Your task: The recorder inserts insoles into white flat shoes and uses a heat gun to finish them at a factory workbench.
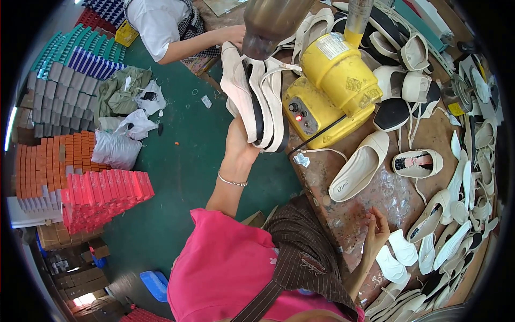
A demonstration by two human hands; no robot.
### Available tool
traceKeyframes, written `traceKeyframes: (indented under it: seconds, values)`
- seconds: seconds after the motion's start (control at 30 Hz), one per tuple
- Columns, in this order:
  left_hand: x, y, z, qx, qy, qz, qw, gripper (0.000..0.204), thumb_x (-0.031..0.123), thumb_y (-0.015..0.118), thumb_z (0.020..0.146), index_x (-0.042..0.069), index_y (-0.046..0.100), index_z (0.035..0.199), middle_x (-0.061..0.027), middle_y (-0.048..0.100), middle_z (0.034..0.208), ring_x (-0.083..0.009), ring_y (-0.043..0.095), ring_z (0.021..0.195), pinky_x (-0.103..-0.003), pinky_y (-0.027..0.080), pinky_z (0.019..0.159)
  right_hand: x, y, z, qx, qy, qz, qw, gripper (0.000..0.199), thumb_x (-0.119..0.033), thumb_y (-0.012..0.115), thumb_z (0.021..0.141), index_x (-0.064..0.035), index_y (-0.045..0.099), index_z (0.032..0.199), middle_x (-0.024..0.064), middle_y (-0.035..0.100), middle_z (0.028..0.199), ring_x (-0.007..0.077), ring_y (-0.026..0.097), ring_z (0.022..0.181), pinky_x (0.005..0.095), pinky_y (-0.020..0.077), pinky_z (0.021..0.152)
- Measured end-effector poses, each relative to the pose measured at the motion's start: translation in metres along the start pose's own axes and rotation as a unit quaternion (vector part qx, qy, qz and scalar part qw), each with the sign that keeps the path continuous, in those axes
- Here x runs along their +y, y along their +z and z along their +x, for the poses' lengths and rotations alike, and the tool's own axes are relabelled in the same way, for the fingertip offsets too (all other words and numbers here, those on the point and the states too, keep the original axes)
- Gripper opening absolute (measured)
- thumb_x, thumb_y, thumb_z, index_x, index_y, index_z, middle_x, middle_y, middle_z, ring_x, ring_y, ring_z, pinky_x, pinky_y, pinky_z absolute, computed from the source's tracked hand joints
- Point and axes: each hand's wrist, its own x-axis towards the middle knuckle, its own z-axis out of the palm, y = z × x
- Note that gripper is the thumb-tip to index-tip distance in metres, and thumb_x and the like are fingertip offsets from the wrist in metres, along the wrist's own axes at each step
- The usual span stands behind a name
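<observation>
left hand: clamped on near ends of cream shoes | long axis: forward from grip, just left of yellow machine | right hand: farther, loosely uncurled, empty

free: tabletop between cream shoes | obstacles: shoes, yellow machine beyond

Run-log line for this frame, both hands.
left hand: holding cream shoes | right hand: empty, at workbench | yellow machine: red indicator lit

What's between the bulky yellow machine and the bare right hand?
In the head view, a low cream shoe lies on the brown worktable between yellow machine and right hand.
</observation>
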Motion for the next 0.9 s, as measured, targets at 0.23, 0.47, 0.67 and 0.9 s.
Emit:
traceKeyframes:
  seconds: [0.23, 0.47, 0.67, 0.9]
  values:
    - [-0.008, 0.006, -0.001, -0.031, 0.035, -0.028, 0.999, 0.036, 0.018, 0.040, 0.103, 0.000, 0.050, 0.131, -0.0098, 0.062, 0.123, -0.0214, 0.063, 0.108, -0.036, 0.052, 0.094, 0.000, -0.001, 0.001, -0.006, -0.021, -0.101, 0.995, 0.023, -0.007, 0.056, 0.095, 0.0016, 0.067, 0.114, 0.0106, 0.071, 0.103, 0.0157, 0.068, 0.087, 0.0272, 0.0515, 0.070]
    - [-0.017, -0.013, 0.012, -0.131, 0.051, -0.103, 0.985, 0.033, 0.019, 0.040, 0.102, 0.002, 0.051, 0.129, -0.0073, 0.063, 0.119, -0.0192, 0.064, 0.104, -0.035, 0.054, 0.088, -0.001, 0.000, 0.003, -0.018, -0.046, -0.153, 0.987, 0.024, -0.005, 0.056, 0.094, -0.0010, 0.068, 0.114, 0.0122, 0.071, 0.103, 0.0191, 0.069, 0.086, 0.0288, 0.0518, 0.067]
    - [-0.018, -0.022, 0.022, -0.143, 0.047, -0.117, 0.982, 0.047, 0.030, 0.043, 0.101, -0.002, 0.044, 0.136, -0.0215, 0.058, 0.125, -0.0369, 0.061, 0.111, -0.049, 0.048, 0.100, -0.005, 0.001, 0.002, -0.029, -0.057, -0.181, 0.981, 0.022, -0.005, 0.057, 0.093, -0.0003, 0.068, 0.112, 0.0143, 0.071, 0.106, 0.0234, 0.068, 0.090, 0.0309, 0.0525, 0.069]
    - [-0.005, -0.013, 0.010, -0.175, 0.031, -0.129, 0.976, 0.052, 0.034, 0.041, 0.102, 0.002, 0.038, 0.143, -0.0235, 0.047, 0.139, -0.0361, 0.053, 0.123, -0.045, 0.047, 0.101, -0.007, 0.003, 0.002, -0.033, -0.063, -0.202, 0.977, 0.023, -0.005, 0.056, 0.093, 0.0001, 0.068, 0.112, 0.0157, 0.070, 0.106, 0.0266, 0.069, 0.091, 0.0334, 0.0529, 0.071]
